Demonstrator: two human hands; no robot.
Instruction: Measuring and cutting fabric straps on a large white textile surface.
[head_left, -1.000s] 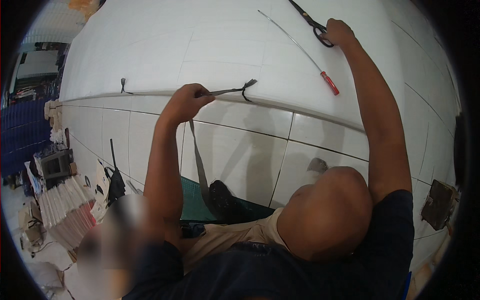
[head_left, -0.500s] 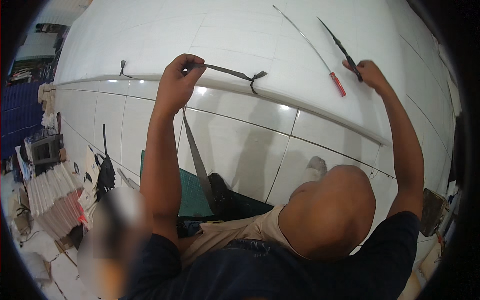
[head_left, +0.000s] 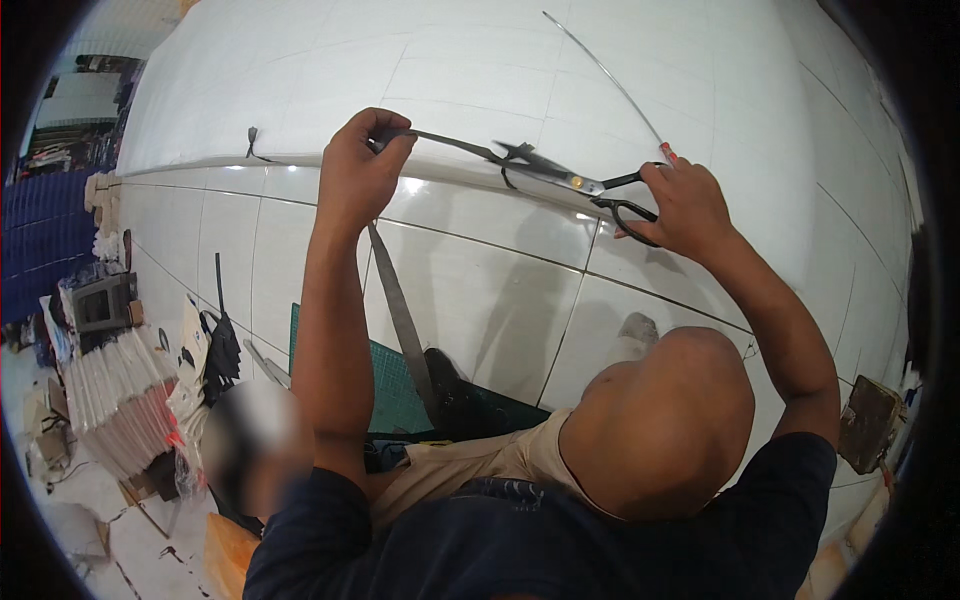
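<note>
Pinching grey strap (head_left: 400,310), left fingers (head_left: 397,151) closed | right fingers (head_left: 654,180), angled leftward, curled round scissors (head_left: 578,184)

"What hides the screwdriver (head_left: 612,79) handle by the white sheet's (head_left: 300,90) near edge?"
"Mostly the right hand (head_left: 690,208)."
"And the grey strip (head_left: 402,310)?"
"Part vanishes inside the left hand (head_left: 362,160). Whether the scissors (head_left: 577,183) touch it, I can't tell."
"The sheet's far edge?"
"Cut off above."
"That blurred shape (head_left: 250,435), lower left?"
"Unrecognisable."
</note>
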